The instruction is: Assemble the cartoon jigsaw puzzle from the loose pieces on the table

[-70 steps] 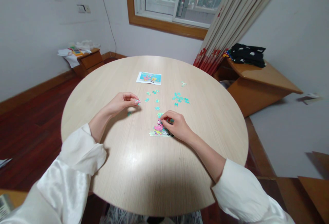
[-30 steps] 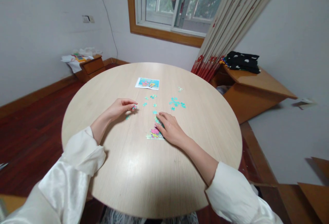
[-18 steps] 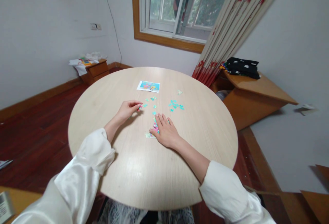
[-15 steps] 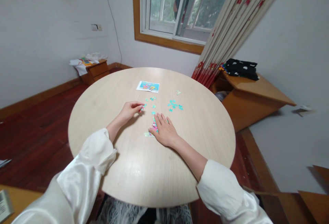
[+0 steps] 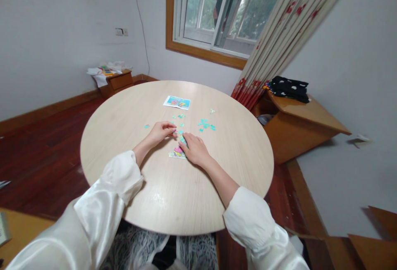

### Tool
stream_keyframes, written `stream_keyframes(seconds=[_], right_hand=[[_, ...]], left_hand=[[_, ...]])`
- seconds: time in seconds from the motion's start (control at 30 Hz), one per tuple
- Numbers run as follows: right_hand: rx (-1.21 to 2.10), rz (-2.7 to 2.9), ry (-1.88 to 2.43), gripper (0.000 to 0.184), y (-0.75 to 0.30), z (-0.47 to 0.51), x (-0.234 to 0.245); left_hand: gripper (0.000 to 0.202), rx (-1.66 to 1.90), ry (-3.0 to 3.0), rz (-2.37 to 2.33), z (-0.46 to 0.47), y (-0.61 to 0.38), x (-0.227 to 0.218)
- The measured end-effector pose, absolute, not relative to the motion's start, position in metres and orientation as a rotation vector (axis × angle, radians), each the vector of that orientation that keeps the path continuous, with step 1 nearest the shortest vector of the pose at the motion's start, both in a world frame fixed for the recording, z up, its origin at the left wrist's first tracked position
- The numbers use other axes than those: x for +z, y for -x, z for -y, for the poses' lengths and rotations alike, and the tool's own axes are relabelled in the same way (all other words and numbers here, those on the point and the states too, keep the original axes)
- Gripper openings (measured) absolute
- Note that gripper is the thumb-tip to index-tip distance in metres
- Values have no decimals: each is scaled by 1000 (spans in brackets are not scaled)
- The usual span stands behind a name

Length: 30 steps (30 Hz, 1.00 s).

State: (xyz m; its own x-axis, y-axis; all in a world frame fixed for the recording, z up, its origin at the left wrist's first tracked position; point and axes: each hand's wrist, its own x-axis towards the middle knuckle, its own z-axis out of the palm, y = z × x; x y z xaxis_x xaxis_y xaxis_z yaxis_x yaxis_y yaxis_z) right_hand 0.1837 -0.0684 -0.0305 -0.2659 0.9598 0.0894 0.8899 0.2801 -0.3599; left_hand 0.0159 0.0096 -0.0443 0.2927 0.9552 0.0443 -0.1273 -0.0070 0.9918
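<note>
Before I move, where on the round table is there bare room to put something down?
Bare tabletop shows between the forearms and the near edge, and from the turquoise pieces to the right edge. The middle is crowded: left hand, right hand, the partly built puzzle and loose pieces sit close, with the picture card beyond.

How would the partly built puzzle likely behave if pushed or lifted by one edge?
The partly built puzzle looks thin and lies flat on the table, so it would probably slide rather than tip if pushed. It seems joined from small bits like the loose pieces nearby, so it may sag or break apart if lifted.
</note>
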Motion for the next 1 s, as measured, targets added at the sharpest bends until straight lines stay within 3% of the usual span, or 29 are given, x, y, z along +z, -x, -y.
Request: stream_keyframes(seconds=[0.2,0.73,1.0], right_hand=[[343,2215,1671,40,-187,64,-31],[388,2067,1623,35,-200,46,-39],[791,1609,1411,32,-219,5,-54]], left_hand=[[25,1017,-1276,-881,-13,-12,-46],[31,872,-1280,-832,-22,-10,-44],[29,829,-1240,-820,-29,-11,-48]])
